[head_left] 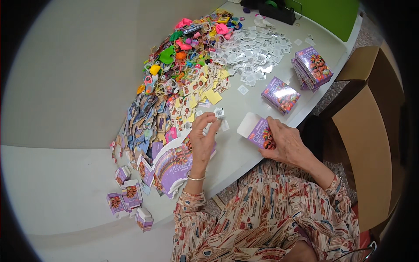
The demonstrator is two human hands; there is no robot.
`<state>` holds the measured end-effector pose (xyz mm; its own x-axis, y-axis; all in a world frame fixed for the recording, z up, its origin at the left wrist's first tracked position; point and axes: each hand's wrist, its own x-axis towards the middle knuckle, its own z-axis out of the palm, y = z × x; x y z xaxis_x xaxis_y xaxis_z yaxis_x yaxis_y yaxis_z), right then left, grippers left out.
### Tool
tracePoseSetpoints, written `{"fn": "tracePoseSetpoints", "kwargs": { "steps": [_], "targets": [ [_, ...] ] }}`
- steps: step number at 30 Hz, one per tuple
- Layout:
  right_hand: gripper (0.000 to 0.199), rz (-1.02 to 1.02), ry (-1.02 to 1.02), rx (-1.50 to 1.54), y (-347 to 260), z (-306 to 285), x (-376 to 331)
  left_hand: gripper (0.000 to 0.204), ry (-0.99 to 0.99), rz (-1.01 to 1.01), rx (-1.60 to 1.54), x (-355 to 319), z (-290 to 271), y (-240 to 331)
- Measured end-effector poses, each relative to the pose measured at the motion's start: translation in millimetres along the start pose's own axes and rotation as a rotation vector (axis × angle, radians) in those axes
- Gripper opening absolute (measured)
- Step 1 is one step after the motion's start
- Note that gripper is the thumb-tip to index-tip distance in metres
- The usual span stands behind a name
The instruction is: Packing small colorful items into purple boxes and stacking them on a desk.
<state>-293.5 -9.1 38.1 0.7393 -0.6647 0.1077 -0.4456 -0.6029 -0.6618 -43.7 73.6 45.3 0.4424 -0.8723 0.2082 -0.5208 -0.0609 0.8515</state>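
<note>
My right hand grips a small purple cardboard box near the table's front edge; its white end flap stands open, toward the left. Between the thumb and fingertips of my left hand is a small white printed packet, pinched by its edge. A few similar packets lie partly hidden just under those fingers. Beneath my left wrist, a fanned stack of flat purple cartons rests on the table. Beyond the box in my right hand lie closed purple boxes, with a further stack behind them.
White packets are heaped at the back, beside colourful small toys. Picture cards and yellow-and-white stickers pile at the left. Several purple boxes sit at lower left. A tape dispenser stands far back; an open brown carton is at right.
</note>
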Motion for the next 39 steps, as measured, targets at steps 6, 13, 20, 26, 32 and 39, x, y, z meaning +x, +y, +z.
{"fn": "tracePoseSetpoints", "kwargs": {
  "steps": [6, 13, 20, 26, 32, 39],
  "targets": [
    [0.075, -0.03, -0.187, -0.018, -17.5, 0.1, 10.3, 0.011, -0.199, 0.359, 0.424, -14.3, 19.4, 39.5],
    [0.075, -0.028, -0.168, 0.092, -9.6, 7.2, 7.4, 0.029, -0.83, 0.032, -0.153, 27.9, 0.5, 12.6],
    [0.079, -0.001, -0.018, 0.201, 4.8, 14.6, 16.0, 0.035, -0.179, 0.268, 0.592, 87.7, 8.6, -52.8],
    [0.079, -0.149, 0.119, 0.298, 20.1, 29.7, 9.9, 0.023, -0.157, 0.296, 0.734, 98.2, 17.1, -72.7],
    [0.084, -0.337, 0.243, 0.424, 36.7, 46.7, 4.7, 0.014, -0.102, 0.598, 0.826, 96.3, 19.9, -61.4],
    [0.1, -0.505, 0.309, 0.394, 42.2, 53.6, 6.6, 0.021, 0.127, 0.577, 0.647, 78.7, 4.4, -6.7]
  ]
}}
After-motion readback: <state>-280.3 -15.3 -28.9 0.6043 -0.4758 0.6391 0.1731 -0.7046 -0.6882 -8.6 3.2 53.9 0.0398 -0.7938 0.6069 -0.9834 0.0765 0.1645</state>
